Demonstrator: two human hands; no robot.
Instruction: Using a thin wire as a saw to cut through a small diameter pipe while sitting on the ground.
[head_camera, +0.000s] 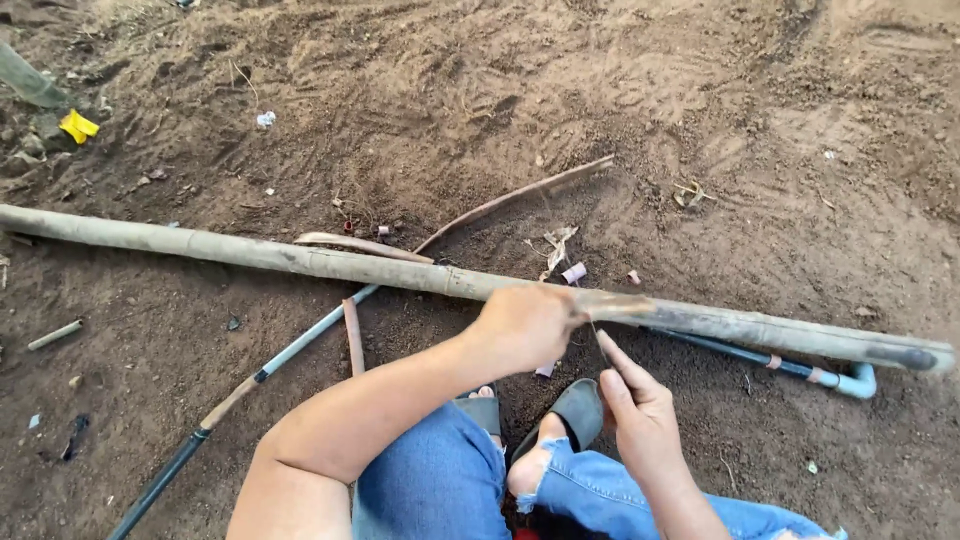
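Note:
A long, pale bamboo pole (300, 260) lies across the dirt from far left to right. My left hand (525, 325) rests on top of it near its middle, fingers curled over the pole. My right hand (640, 415) is just below the pole, fingers pinched on a thin dark strand (597, 340) that runs up to the pole. Whether the strand is a wire or a blade is unclear. My knees in torn blue jeans and my grey sandals (575, 410) are directly below the hands.
A thin blue-and-black pipe (280, 355) crosses under the pole, ending in an elbow joint (860, 380) at right. A curved brown stick (510, 200), a short rusty rod (353, 335), yellow scrap (78, 125) and small litter lie on loose brown soil.

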